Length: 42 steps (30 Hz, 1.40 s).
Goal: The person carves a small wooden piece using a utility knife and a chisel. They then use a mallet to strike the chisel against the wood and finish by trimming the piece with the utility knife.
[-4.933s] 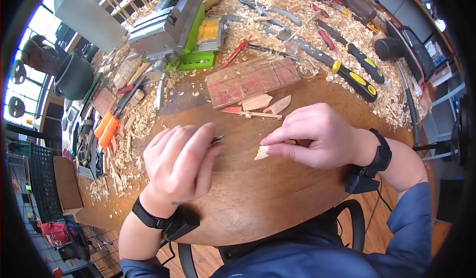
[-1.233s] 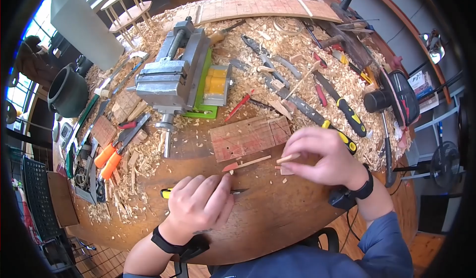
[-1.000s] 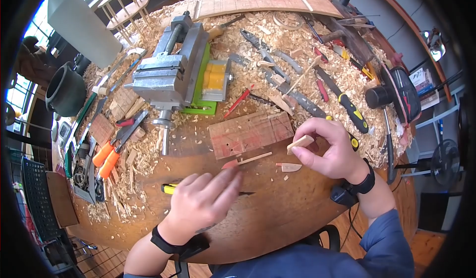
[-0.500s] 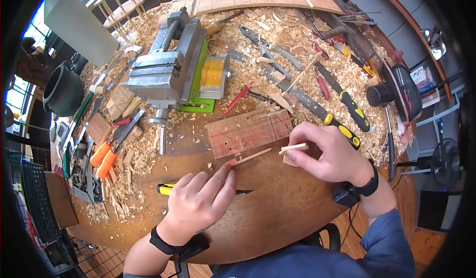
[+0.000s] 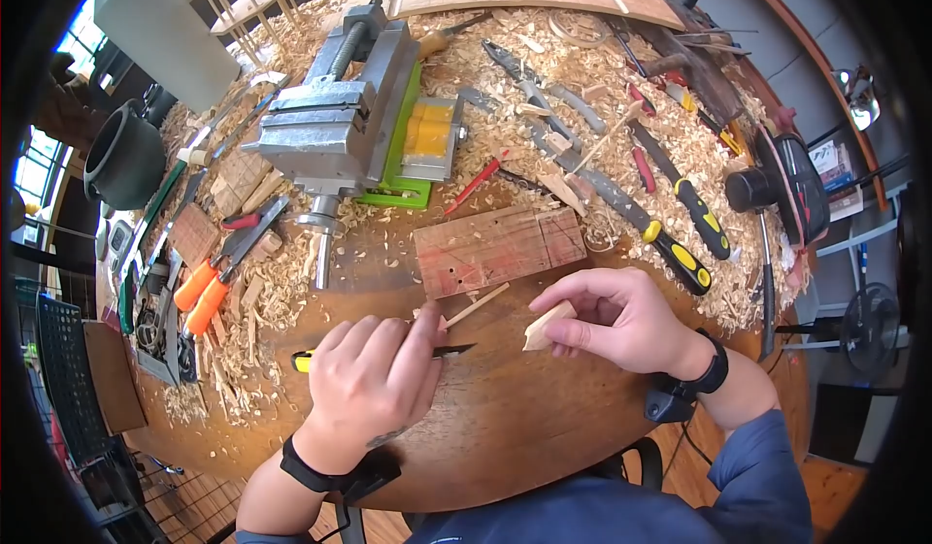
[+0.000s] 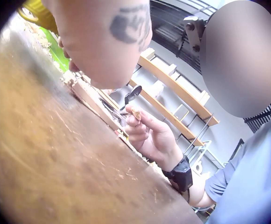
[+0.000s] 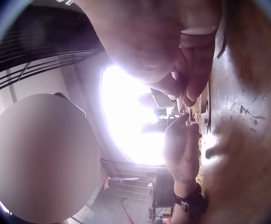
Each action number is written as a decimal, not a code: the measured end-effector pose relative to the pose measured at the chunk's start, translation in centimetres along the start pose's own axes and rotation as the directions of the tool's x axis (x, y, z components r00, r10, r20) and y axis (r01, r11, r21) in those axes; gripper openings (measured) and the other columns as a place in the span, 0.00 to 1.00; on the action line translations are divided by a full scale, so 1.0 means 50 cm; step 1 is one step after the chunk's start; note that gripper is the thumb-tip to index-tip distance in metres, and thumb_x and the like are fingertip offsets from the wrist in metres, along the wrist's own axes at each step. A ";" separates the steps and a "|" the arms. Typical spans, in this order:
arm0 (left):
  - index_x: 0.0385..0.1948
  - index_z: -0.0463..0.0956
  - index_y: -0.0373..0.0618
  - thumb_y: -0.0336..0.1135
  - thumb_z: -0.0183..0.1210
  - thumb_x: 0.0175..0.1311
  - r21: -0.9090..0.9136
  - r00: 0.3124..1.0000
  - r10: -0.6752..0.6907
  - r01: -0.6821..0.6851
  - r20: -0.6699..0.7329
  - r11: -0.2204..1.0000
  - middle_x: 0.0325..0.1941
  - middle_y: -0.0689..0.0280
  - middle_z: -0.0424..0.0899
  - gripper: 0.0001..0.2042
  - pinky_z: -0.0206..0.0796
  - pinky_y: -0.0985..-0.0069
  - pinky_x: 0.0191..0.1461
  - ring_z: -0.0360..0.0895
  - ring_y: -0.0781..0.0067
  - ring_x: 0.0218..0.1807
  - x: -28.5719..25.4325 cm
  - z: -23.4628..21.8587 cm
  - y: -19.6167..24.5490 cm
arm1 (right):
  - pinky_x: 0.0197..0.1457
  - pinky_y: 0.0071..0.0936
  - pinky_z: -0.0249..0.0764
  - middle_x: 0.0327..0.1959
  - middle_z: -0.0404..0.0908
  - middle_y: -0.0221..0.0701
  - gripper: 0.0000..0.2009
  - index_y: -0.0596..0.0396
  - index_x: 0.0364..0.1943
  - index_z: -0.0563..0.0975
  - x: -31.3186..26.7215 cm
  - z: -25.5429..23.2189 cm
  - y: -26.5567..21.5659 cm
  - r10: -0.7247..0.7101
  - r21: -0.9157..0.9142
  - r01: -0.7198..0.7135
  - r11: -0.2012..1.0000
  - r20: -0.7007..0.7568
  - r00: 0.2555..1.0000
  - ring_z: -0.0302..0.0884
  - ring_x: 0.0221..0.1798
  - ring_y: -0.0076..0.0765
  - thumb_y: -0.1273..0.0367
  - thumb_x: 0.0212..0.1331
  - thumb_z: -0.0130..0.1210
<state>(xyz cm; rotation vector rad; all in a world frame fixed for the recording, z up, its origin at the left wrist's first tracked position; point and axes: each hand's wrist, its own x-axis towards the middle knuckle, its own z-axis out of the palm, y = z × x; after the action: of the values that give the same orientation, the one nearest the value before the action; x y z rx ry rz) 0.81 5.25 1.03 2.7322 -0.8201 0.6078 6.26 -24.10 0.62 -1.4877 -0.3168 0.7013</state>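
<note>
Between right thumb and fingers, my right hand pinches a small pale wood piece, held above the tabletop. My left hand has its fingertips at a small reddish piece, beside a thin pale stick; whether it pinches the piece is hidden. Under that hand lies a yellow-handled knife, its dark blade showing to the right. A red-marked board rests just beyond. In the left wrist view the right hand holds the small piece up.
Beyond the board stands a metal vise on a green base. Wood shavings surround several tools. Orange-handled tools lie at left, a yellow-black handle right of the board, and a black mallet head at far right.
My right hand has moved left and a little lower, with the pale piece tilted differently. The thin stick has shifted left relative to the board, and my left hand has moved slightly left.
</note>
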 end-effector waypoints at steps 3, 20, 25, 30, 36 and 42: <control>0.49 0.85 0.36 0.34 0.68 0.53 -0.017 0.999 -0.047 0.047 -0.009 0.999 0.24 0.68 0.76 0.20 0.64 0.70 0.27 0.75 0.70 0.24 -0.001 -0.002 -0.006 | 0.42 0.22 0.87 0.45 0.92 0.38 0.13 0.63 0.56 0.83 0.000 0.000 -0.003 0.026 0.049 -0.027 0.998 0.012 1.000 0.91 0.39 0.27 0.73 0.72 0.67; 0.42 0.74 0.38 0.24 0.66 0.51 -0.147 0.978 -0.207 0.206 0.005 0.967 0.33 0.56 0.81 0.16 0.70 0.59 0.37 0.79 0.50 0.31 -0.013 0.003 -0.005 | 0.49 0.23 0.87 0.52 0.91 0.35 0.14 0.54 0.51 0.90 -0.001 0.001 0.023 -0.275 -0.134 0.285 0.949 0.088 0.957 0.90 0.49 0.27 0.77 0.61 0.74; 0.41 0.74 0.38 0.24 0.66 0.51 -0.148 0.981 -0.191 0.186 -0.018 0.971 0.32 0.57 0.80 0.15 0.69 0.59 0.37 0.78 0.51 0.31 -0.015 0.011 -0.004 | 0.55 0.29 0.85 0.49 0.92 0.39 0.14 0.57 0.47 0.91 -0.006 0.004 0.016 -0.228 -0.154 0.236 0.959 0.069 0.971 0.91 0.51 0.35 0.78 0.56 0.78; 0.41 0.74 0.38 0.24 0.65 0.50 -0.138 0.984 -0.178 0.174 -0.015 0.975 0.32 0.57 0.80 0.15 0.68 0.59 0.37 0.77 0.51 0.31 -0.011 0.009 -0.002 | 0.50 0.25 0.90 0.51 0.92 0.35 0.15 0.54 0.51 0.90 0.004 0.009 0.032 -0.350 -0.153 0.358 0.921 0.082 0.933 0.90 0.52 0.31 0.77 0.60 0.75; 0.41 0.75 0.38 0.24 0.65 0.49 -0.133 0.985 -0.169 0.165 -0.023 0.977 0.31 0.56 0.79 0.16 0.67 0.59 0.38 0.76 0.52 0.31 -0.008 0.010 -0.003 | 0.50 0.26 0.89 0.51 0.92 0.34 0.16 0.54 0.52 0.90 -0.002 0.012 0.021 -0.309 -0.210 0.311 0.927 0.043 0.950 0.89 0.50 0.31 0.77 0.60 0.75; 0.40 0.77 0.37 0.25 0.64 0.48 -0.120 0.986 -0.168 0.166 -0.008 0.979 0.31 0.56 0.79 0.15 0.67 0.60 0.38 0.76 0.52 0.31 -0.008 0.010 -0.003 | 0.47 0.26 0.87 0.48 0.92 0.34 0.17 0.55 0.53 0.90 -0.002 0.011 0.017 -0.323 -0.301 0.319 0.899 0.038 0.946 0.89 0.46 0.30 0.73 0.59 0.77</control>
<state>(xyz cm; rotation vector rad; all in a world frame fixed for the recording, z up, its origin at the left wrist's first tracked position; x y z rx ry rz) 0.75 5.37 0.42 2.6481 -0.5941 0.5295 5.66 -23.79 -0.15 -1.6772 -0.6691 0.3863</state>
